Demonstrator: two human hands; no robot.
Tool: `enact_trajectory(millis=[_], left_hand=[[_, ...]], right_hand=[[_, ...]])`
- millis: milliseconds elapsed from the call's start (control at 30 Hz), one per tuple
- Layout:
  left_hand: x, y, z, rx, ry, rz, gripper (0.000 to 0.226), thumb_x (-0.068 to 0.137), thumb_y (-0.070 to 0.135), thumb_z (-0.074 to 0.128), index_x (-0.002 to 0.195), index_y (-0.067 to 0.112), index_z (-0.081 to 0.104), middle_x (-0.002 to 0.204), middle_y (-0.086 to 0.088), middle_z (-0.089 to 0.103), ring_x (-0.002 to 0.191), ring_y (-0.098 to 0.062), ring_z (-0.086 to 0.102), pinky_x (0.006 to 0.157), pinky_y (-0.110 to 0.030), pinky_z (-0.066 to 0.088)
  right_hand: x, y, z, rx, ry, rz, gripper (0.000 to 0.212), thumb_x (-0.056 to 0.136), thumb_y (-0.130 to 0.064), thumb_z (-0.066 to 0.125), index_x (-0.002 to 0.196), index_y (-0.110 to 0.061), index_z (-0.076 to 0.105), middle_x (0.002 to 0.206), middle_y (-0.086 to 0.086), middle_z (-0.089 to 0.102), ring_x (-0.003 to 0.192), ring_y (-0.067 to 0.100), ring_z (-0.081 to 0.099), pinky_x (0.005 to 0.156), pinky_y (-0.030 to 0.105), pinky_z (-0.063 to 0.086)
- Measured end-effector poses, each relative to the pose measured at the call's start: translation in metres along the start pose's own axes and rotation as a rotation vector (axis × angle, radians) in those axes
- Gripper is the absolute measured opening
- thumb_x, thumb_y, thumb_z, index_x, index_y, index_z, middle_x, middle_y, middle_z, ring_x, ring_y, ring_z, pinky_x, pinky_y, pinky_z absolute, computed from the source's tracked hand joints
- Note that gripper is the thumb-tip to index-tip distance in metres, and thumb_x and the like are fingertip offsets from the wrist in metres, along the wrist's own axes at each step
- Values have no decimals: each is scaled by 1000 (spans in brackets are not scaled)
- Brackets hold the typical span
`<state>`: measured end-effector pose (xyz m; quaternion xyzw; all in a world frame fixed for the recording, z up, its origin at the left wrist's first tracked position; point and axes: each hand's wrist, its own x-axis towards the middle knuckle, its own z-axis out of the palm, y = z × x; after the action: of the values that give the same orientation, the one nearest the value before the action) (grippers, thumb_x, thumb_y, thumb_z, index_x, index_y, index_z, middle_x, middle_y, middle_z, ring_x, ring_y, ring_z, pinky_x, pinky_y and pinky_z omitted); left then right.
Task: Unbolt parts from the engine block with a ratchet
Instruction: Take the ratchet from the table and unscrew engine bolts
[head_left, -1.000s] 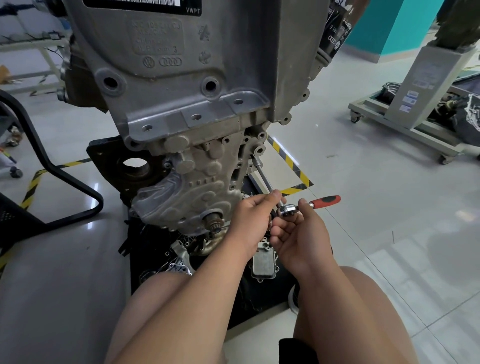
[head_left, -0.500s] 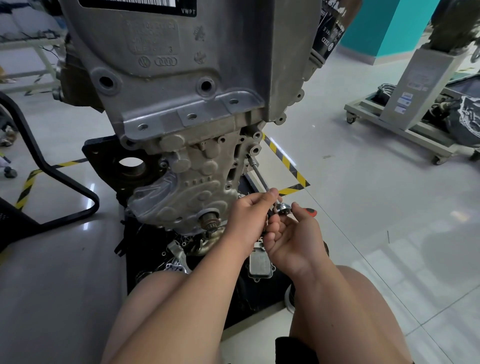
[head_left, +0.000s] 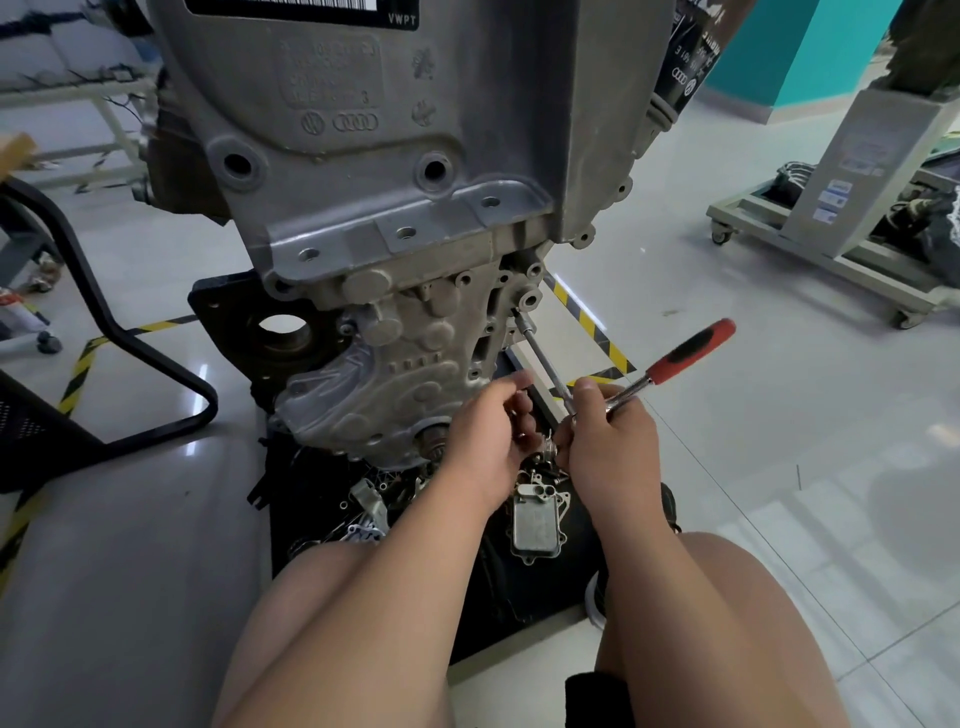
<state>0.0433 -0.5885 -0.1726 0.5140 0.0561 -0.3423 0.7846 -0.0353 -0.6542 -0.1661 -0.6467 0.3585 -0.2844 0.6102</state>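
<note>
Loose metal parts littered the black mat (head_left: 311, 467) under the engine block (head_left: 405, 234), with a gray housing (head_left: 537, 519) just below both hands. A chair frame (head_left: 130, 322) stood to the left and a wheeled cart (head_left: 831, 249) well off to the right. The right hand (head_left: 608, 447) gripped the ratchet (head_left: 691, 353) near its head, and its extension bar (head_left: 543, 358) reached the block's lower right edge. The left hand (head_left: 488, 431) lay just beside, fingers curled — around what, I could not tell. Open tiled floor (head_left: 753, 441) lay beneath the red handle.
</note>
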Motion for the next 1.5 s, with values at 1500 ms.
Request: enact_trajectory(millis=[1500], left_hand=[[-36,28,-72,26,-23,-112,62,102,44,26,64,14,65,53,3,38,42,-12,31,51,-27,31]], right_hand=[[-46,7,-35,90,-265,84,19,70,-25,51,67,-10,63,45,10,50,36,18,41,37,20,35]])
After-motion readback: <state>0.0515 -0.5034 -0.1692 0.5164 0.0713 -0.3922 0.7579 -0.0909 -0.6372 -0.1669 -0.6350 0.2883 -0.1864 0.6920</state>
